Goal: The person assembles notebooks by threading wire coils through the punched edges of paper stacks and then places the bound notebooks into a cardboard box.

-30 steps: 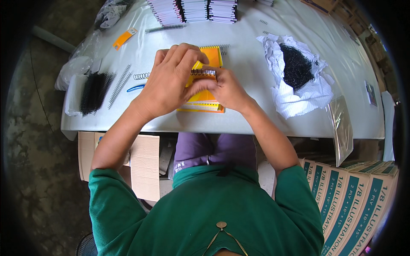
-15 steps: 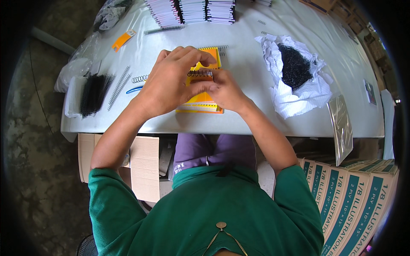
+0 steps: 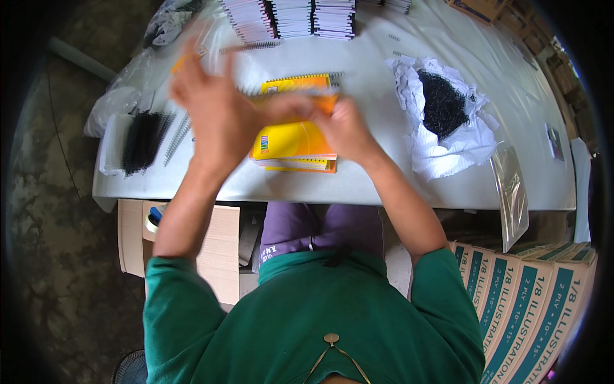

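A yellow and orange notebook (image 3: pixel 291 142) lies in front of me, loose page edges showing along its near side. My right hand (image 3: pixel 348 133) is closed on its upper right corner, thumb and fingers pinching the edge. My left hand (image 3: pixel 220 115), smeared by motion, has its fingers spread above the notebook's left side. Its thumb reaches across the notebook's top edge toward my right hand; whether it touches is unclear. Just behind is another yellow-orange notebook (image 3: pixel 297 84) with a dark coil along its top. Blur hides the near notebook's bound edge.
Crumpled white paper (image 3: pixel 419 150) at right holds a heap of black coils (image 3: pixel 441 105). More long black coils (image 3: pixel 146 141) lie at left beside clear plastic. Notebook stacks (image 3: pixel 291 20) stand at the back. A clear plastic sleeve (image 3: pixel 510 198) overhangs the front edge; cartons (image 3: pixel 524 301) sit below.
My left hand has swung left and up off the notebook's coil edge, and its fingers have spread. More of the yellow cover shows. My right hand stays at the notebook's corner.
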A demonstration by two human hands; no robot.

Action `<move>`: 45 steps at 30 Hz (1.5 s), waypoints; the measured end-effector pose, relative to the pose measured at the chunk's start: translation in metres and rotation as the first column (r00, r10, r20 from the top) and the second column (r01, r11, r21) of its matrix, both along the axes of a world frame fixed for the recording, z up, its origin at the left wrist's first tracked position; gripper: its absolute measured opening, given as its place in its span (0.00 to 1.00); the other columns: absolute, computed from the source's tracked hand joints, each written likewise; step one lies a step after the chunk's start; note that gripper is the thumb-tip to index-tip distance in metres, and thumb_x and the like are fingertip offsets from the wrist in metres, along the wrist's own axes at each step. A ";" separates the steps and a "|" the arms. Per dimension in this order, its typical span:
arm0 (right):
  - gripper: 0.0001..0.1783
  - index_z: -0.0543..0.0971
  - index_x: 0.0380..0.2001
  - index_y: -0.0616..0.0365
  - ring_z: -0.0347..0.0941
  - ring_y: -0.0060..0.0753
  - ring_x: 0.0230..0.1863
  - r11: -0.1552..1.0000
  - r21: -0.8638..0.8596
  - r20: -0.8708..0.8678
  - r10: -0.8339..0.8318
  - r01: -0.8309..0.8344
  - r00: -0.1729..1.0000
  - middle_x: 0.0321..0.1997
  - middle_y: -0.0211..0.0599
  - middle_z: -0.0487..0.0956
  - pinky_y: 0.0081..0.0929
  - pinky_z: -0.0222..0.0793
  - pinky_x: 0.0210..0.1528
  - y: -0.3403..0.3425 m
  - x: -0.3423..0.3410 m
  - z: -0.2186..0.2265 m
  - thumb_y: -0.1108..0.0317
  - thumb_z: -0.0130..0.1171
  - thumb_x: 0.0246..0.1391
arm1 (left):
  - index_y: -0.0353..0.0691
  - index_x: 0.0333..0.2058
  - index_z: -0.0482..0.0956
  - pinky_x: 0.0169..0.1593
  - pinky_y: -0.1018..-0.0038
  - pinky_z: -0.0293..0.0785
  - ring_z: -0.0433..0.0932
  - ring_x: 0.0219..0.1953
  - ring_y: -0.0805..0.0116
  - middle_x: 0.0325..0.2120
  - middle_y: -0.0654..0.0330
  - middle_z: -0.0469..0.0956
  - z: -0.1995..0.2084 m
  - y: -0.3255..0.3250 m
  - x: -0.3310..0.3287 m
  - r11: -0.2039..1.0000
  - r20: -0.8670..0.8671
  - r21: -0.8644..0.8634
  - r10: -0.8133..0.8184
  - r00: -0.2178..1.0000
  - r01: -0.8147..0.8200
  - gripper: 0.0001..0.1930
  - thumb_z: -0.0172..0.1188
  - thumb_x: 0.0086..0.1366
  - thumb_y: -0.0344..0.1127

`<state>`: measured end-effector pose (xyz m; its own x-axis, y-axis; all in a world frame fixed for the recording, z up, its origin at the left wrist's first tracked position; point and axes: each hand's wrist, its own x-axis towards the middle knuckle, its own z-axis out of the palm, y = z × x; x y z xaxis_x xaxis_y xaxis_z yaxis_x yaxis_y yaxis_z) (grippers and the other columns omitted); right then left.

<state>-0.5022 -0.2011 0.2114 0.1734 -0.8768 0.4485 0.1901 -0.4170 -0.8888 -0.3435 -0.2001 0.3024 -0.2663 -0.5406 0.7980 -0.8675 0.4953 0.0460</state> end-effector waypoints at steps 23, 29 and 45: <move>0.13 0.78 0.34 0.68 0.71 0.20 0.26 0.845 0.232 -0.328 -0.399 0.483 0.856 0.27 0.36 0.78 0.19 0.68 0.31 0.012 -0.027 -0.032 0.69 0.60 0.48 | 0.49 0.51 0.71 0.51 0.55 0.60 0.69 0.51 0.56 0.46 0.54 0.74 -0.110 -0.111 0.178 0.525 0.482 0.481 0.510 0.712 -0.702 0.23 0.49 0.61 0.53; 0.08 0.73 0.38 0.65 0.71 0.16 0.32 0.967 0.099 0.045 -0.241 0.236 0.970 0.31 0.32 0.77 0.14 0.66 0.37 0.019 -0.022 -0.005 0.76 0.55 0.53 | 0.47 0.39 0.79 0.44 0.59 0.65 0.75 0.41 0.55 0.39 0.54 0.76 -0.130 -0.088 0.207 0.603 0.364 0.555 0.443 0.819 -0.573 0.17 0.51 0.59 0.51; 0.09 0.77 0.38 0.66 0.73 0.19 0.36 0.979 -0.042 -0.060 -0.203 0.201 0.977 0.37 0.37 0.79 0.15 0.70 0.37 0.019 -0.028 -0.022 0.79 0.56 0.51 | 0.37 0.29 0.71 0.28 0.86 0.57 0.58 0.23 0.83 0.20 0.67 0.66 -0.069 -0.013 0.077 0.501 -0.574 0.669 -0.122 0.810 0.549 0.20 0.43 0.68 0.48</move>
